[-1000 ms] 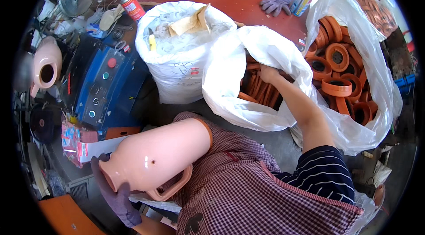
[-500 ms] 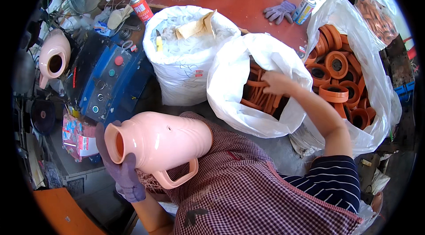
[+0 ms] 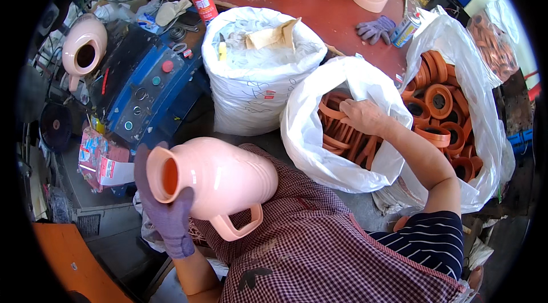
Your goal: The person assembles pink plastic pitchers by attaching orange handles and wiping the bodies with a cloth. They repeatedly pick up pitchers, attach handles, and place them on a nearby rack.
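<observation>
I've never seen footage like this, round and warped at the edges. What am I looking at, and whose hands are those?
A wide fisheye camera worn on a person's head looks down at their own two hands, so straight edges bend near the rim. The left hand, in a purple glove, holds a pink plastic jug lying on its side over the lap. The bare right hand reaches into a white bag of orange rubber rings. Behind are a red table with more jugs and a blue machine.

Your gloved left hand (image 3: 166,206) has swung the pink jug (image 3: 214,180) so its mouth faces left, handle down, while your right hand (image 3: 365,117) has sunk among the orange rings (image 3: 342,134).
</observation>
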A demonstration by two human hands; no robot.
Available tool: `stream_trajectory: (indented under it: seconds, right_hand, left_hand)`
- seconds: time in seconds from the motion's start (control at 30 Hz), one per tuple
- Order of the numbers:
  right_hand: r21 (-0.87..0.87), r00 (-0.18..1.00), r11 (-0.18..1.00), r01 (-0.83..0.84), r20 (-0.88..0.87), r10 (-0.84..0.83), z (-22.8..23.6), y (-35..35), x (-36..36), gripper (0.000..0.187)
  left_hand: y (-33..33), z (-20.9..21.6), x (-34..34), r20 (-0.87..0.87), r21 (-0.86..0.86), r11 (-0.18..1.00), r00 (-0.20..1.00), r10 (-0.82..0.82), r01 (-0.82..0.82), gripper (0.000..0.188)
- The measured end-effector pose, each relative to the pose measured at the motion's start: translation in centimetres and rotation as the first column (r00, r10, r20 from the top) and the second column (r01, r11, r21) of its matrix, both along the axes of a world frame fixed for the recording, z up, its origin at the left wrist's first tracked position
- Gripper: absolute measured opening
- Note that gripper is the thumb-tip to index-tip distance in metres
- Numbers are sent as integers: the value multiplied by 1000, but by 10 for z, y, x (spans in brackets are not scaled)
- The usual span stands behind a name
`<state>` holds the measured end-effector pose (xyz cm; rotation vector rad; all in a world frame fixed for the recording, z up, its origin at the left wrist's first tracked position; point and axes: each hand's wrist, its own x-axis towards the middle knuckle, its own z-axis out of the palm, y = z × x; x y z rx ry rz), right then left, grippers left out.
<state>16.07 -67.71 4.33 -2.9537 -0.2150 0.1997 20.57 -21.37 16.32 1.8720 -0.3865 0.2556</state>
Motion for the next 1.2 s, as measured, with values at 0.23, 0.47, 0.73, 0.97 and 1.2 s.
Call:
stream_trajectory:
  seconds: [0.23,0.47,0.73,0.97,1.2]
  right_hand:
    - [16,976,982,186,114,-186,-48,-98,109,41]
    - [-237,963,960,151,254,-89,66,-53,120,27]
    - [-228,528,972,-55,820,222,202,80,29,28]
    - [134,267,420,-898,923,276,198,217,25,22]
    - [941,978,-333,56,15,207,86,277,57,23]
  left_hand:
    - [-17,10,-1,2,50,996,997,-81,81,101]
    - [-14,2,-1,18,43,999,1000,-2,1,99]
    - [-32,13,-6,67,56,988,987,-146,142,98]
    - [-24,21,-15,222,249,968,974,-36,-21,81]
    - [36,-21,-40,63,7,951,949,308,-309,92]
